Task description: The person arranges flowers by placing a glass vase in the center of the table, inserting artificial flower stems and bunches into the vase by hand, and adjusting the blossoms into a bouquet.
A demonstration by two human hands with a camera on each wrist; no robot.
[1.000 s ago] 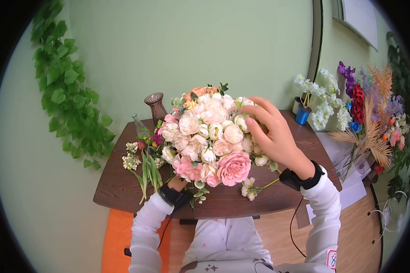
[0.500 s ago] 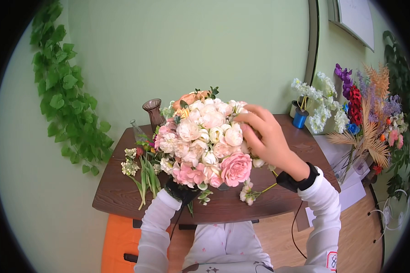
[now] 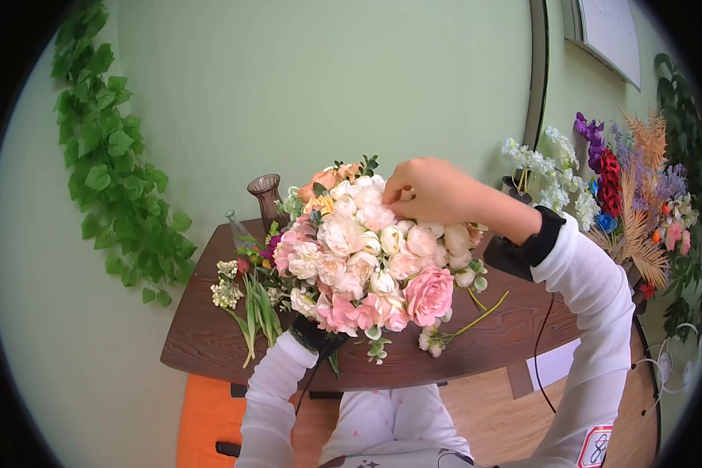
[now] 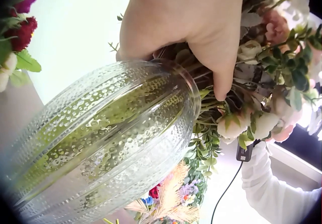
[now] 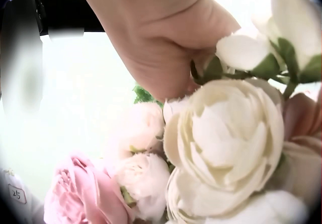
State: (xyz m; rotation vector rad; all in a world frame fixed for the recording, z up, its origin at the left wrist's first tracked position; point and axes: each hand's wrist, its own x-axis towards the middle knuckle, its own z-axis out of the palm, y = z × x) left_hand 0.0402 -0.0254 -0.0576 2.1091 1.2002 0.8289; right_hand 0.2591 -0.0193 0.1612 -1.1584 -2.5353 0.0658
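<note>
A full bouquet [image 3: 359, 261] of white, blush, pink and peach flowers stands over the table. Its stems go down into a ribbed, dimpled clear glass vase [image 4: 110, 133]. Close above the vase's rim, my left hand [image 4: 186, 17] grips the stems; in the head view the blooms hide it. My right hand [image 3: 433, 191] is over the top of the bouquet, with bent fingers pinching a pale flower [image 3: 376, 214]. From the right wrist, that hand's fingertips are hidden behind a large cream rose [image 5: 226, 128]. A big pink rose [image 3: 429, 296] faces forward.
On the dark wooden table [image 3: 218, 343] lie green-stemmed tulips [image 3: 261, 312], white berry sprigs [image 3: 226, 288] and a loose flower stem [image 3: 480, 316]. A brownish glass vase [image 3: 267, 195] and a small clear bottle [image 3: 238, 225] stand behind. More flowers [image 3: 624, 195] stand at the right.
My right hand has moved from the bouquet's right side up and across to its top, its fingers now bent downward. The bouquet has shifted slightly right and turned a little.
</note>
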